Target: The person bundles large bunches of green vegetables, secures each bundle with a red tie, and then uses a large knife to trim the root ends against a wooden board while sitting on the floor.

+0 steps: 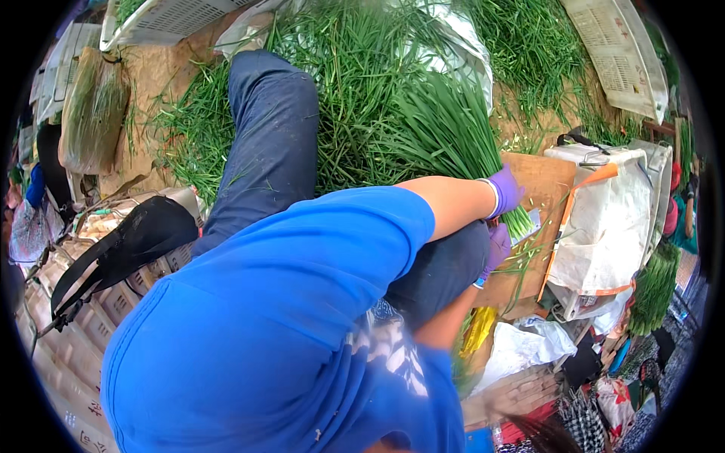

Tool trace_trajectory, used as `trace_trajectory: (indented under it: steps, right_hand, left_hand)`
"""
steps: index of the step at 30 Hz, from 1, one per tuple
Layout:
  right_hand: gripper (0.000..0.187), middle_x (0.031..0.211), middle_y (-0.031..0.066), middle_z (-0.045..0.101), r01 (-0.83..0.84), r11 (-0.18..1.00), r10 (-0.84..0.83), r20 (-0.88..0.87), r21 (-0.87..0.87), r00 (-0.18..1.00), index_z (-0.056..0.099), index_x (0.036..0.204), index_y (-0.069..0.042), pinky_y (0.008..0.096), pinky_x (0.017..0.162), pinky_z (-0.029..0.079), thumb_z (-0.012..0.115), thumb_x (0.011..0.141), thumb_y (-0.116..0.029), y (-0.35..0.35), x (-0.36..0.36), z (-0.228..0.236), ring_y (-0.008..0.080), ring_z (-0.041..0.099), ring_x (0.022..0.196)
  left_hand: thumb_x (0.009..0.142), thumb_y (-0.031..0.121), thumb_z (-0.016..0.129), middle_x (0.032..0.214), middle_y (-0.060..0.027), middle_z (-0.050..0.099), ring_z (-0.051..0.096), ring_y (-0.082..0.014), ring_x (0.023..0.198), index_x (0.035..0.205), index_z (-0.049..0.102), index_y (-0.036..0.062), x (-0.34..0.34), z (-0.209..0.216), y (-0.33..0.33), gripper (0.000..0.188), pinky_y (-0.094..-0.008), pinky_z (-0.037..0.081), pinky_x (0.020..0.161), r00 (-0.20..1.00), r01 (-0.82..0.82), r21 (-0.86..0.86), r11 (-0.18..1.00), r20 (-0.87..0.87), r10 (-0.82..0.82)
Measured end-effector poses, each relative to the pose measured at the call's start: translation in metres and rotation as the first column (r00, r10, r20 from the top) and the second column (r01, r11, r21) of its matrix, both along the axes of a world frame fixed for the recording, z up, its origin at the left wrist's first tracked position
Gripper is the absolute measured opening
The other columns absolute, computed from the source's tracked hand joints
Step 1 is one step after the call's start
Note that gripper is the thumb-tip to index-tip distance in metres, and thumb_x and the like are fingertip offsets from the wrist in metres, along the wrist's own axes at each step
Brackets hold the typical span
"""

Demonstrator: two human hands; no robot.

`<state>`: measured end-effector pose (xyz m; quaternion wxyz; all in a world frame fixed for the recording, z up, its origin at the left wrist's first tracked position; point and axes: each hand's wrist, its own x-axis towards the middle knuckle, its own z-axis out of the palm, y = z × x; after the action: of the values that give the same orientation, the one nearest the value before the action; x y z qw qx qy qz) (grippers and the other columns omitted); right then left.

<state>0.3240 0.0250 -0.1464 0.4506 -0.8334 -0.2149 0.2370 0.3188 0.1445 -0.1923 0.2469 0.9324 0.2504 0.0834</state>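
Observation:
At the right of the head view, my left hand (507, 189) in a purple glove is closed round a bunch of garlic chives (445, 124). Its long green leaves fan out to the upper left, and the pale stems (518, 221) come out below my hand. Close beneath, my right hand (496, 246), also gloved in purple, is beside the stem ends with its fingers bent. My knee and the stems partly hide it, so what it holds does not show. Under the stems lies a brown board (538, 178), with a small white and blue piece on it.
Loose green leaves (347, 98) are heaped around my outstretched leg (276, 128). White plastic crates (615, 53) stand at the upper right and upper left. A white sack-covered container (604, 219) borders the board. White plastic bags (525, 351) lie below it. A black seat-like object (124, 245) is at left.

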Motion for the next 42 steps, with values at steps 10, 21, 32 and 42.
trace_trajectory:
  steps: [10, 21, 32, 42]
  right_hand:
    - [0.034, 0.046, -0.0004, 0.04, 0.063, 0.984, -0.027, -0.209, 0.166, 0.978, 0.04, 0.054, -0.008, 0.022, 0.04, 0.027, 0.047, 0.086, -0.018, 0.02, -0.006, 0.045, 0.0082, 0.035, 0.041]
    - [0.043, 0.074, 0.0023, 0.055, 0.191, 0.608, -0.013, -0.231, 0.771, 0.973, 0.041, 0.123, -0.002, 0.0186, 0.051, 0.037, 0.048, 0.085, -0.021, -0.022, -0.06, 0.198, 0.0072, 0.042, 0.054]
    - [0.041, 0.077, 0.0031, 0.048, 0.332, 0.658, 0.411, -0.691, 0.676, 0.594, 0.042, 0.117, 0.007, 0.0242, 0.057, 0.037, 0.044, 0.087, -0.02, -0.051, -0.169, 0.148, 0.0116, 0.042, 0.061]
    - [0.035, 0.076, 0.0034, 0.054, 0.164, 0.678, 0.448, -0.58, 0.716, 0.68, 0.05, 0.112, 0.003, 0.0222, 0.056, 0.04, 0.043, 0.088, -0.022, -0.071, -0.194, 0.166, 0.0107, 0.047, 0.06]
  left_hand:
    - [0.065, 0.019, 0.06, 0.071, -0.003, 0.062, 0.061, -0.0213, 0.071, 0.071, 0.064, 0.0141, -0.022, 0.027, 0.001, 0.009, -0.0392, 0.039, 0.061, 0.996, 0.08, 0.022, 0.997, -0.038, -0.079]
    - [0.069, 0.019, 0.067, 0.11, -0.0105, 0.054, 0.052, -0.0202, 0.099, 0.108, 0.051, 0.0069, -0.199, 0.078, 0.129, 0.044, -0.036, 0.046, 0.082, 0.763, 0.156, -0.921, 0.356, 0.342, 0.549]
    - [0.082, 0.053, 0.039, 0.117, -0.0145, 0.05, 0.048, -0.0303, 0.105, 0.117, 0.048, 0.0096, -0.385, 0.079, 0.127, 0.056, -0.0464, 0.037, 0.093, 0.043, 0.761, -0.605, 0.233, 0.405, 0.913]
    - [0.08, 0.048, 0.046, 0.112, -0.014, 0.053, 0.052, -0.0287, 0.099, 0.114, 0.049, 0.008, -0.4, 0.063, 0.065, 0.053, -0.0437, 0.042, 0.087, 0.095, 0.708, -0.691, 0.143, 0.294, 0.951]
